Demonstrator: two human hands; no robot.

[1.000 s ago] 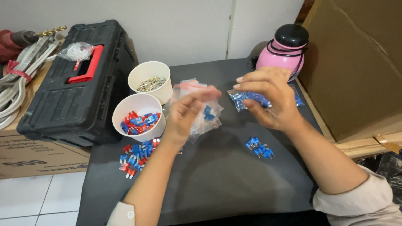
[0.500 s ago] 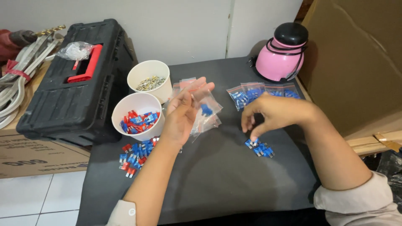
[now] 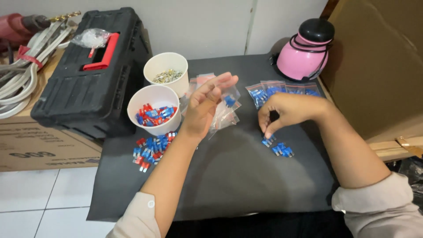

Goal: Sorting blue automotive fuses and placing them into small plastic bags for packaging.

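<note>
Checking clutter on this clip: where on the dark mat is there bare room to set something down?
The near half of the dark mat is bare, between the left hand and right hand down to the front edge. Crowded: the two white cups and loose red and blue pieces at left, the small clear bags by the pink container.

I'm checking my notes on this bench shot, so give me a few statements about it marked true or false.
1. The left hand holds up a small clear bag. True.
2. The right hand rests on the pink jug. False: its fingertips reach down to the loose blue pieces on the black mat.
3. Both white cups hold red and blue pieces. False: the far cup holds small metallic bits.
4. The black toolbox is shut. True.
</note>
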